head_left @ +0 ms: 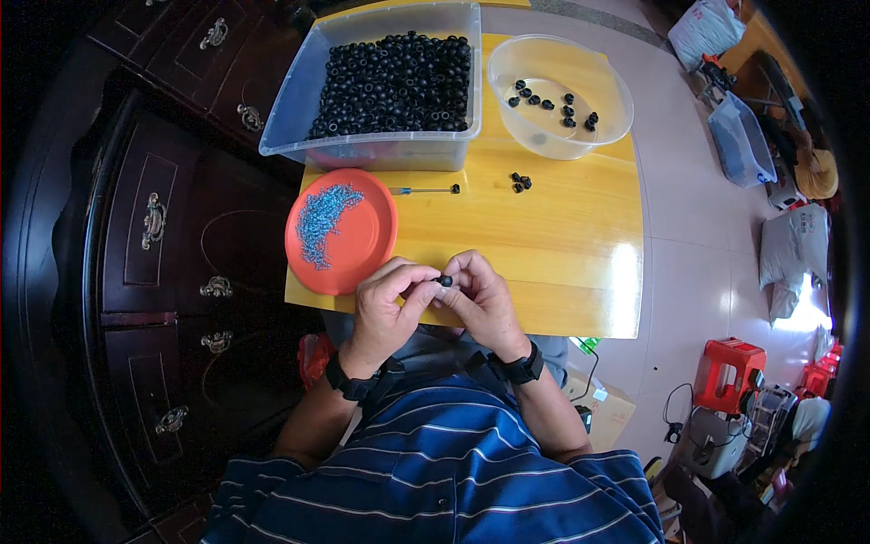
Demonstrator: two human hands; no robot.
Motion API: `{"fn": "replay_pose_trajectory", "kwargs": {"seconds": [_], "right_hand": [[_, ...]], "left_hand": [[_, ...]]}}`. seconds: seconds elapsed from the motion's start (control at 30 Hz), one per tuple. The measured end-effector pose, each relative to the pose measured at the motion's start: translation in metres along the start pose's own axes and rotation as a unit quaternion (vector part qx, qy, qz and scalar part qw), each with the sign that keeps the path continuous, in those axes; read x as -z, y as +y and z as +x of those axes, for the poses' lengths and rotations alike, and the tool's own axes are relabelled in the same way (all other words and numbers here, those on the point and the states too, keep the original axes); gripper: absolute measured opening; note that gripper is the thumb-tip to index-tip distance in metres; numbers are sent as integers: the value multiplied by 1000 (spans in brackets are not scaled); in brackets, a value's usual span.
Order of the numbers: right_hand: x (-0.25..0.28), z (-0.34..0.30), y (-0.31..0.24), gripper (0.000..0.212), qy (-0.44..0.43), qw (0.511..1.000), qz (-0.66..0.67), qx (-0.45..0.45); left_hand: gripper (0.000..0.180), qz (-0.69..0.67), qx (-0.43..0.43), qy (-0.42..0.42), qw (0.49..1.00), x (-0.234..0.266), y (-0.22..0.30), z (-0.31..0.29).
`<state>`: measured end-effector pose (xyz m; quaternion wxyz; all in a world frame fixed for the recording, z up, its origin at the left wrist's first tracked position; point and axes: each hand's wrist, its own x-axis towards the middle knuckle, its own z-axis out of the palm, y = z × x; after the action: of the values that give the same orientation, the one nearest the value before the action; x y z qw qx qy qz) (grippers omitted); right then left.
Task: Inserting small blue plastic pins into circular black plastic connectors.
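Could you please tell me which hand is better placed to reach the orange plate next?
Probably the left hand: it sits beside the plate, with the right hand farther off. Both are at the black piece, which the right could hold.

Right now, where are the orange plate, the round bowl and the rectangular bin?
Orange plate (364, 240), head view: bare inner surface.
Round bowl (549, 84), head view: bare floor.
Rectangular bin (399, 155), head view: near wall.

A dark-brown wooden cabinet with ornate metal handles stood at left; a pale-blue rectangular plastic bin sat on the pale tiled floor at right.
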<state>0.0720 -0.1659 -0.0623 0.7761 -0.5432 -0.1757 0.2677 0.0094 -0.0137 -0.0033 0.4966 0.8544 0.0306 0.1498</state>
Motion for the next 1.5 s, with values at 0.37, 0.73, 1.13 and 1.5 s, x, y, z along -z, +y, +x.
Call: {"fn": "replay_pose_trajectory", "kwargs": {"seconds": [0.37,0.73,1.13,1.5], "right_hand": [[-6,0,-15,10,0,1000,-7,-5],[2,3,-4,19,-3,974,210,-83],[12,5,4,25,-31,923,364,-125],[17,7,1,23,-47,914,381,-131]], "left_hand": [[15,34,-27,22,999,-5,-7,2],[15,67,-69,35,995,-1,-6,7],[15,33,-42,14,998,4,5,10],[14,41,-45,14,998,5,12,15]]}}
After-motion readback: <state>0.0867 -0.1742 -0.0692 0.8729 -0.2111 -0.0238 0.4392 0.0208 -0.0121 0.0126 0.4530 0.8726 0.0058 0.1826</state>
